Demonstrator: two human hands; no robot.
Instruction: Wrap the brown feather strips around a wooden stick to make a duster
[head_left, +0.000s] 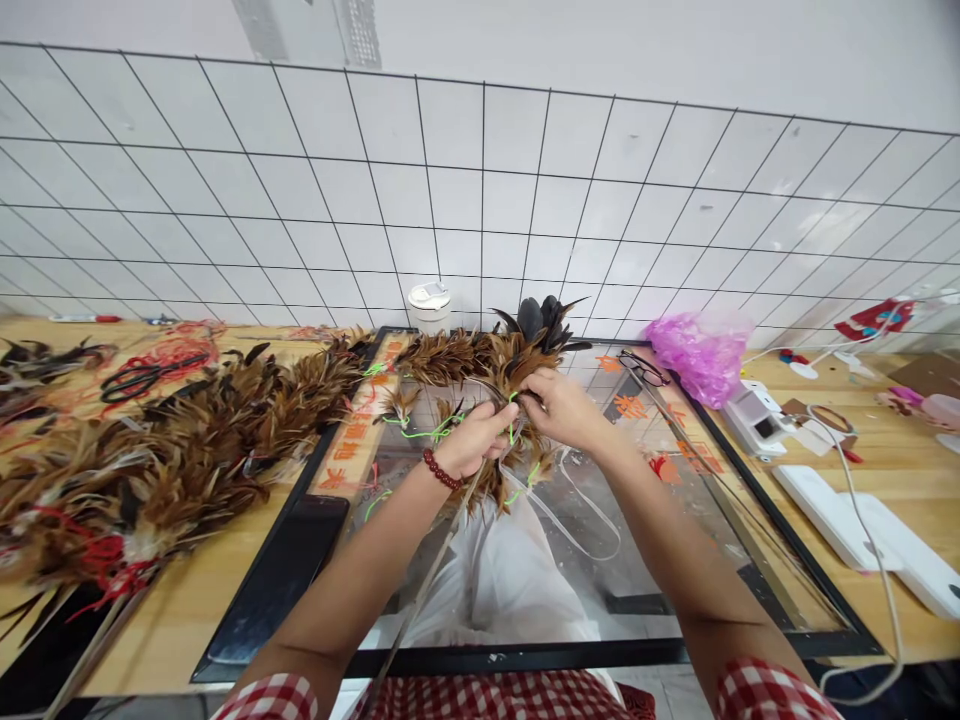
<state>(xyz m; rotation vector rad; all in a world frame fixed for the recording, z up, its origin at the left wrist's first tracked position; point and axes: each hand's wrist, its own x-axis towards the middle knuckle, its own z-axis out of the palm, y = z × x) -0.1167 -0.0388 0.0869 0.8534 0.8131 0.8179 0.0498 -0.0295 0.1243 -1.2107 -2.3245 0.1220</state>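
My left hand [474,440], with a dark red bead bracelet at the wrist, is closed around a thin stick and a bright green string [420,432]. My right hand [564,408] is closed on a bunch of brown and black feathers [517,358] at the top of that stick. The two hands nearly touch over a glass tabletop [600,560] in a black frame. More brown feathers [442,355] trail to the left from the bunch.
A big heap of brown feather dusters [180,450] lies on the wooden table at left, with black scissors [146,377] and red cord behind. A white cup [429,303] stands by the tiled wall. At right are a pink plastic bag [701,352], glasses [643,367], and white devices with cables [862,520].
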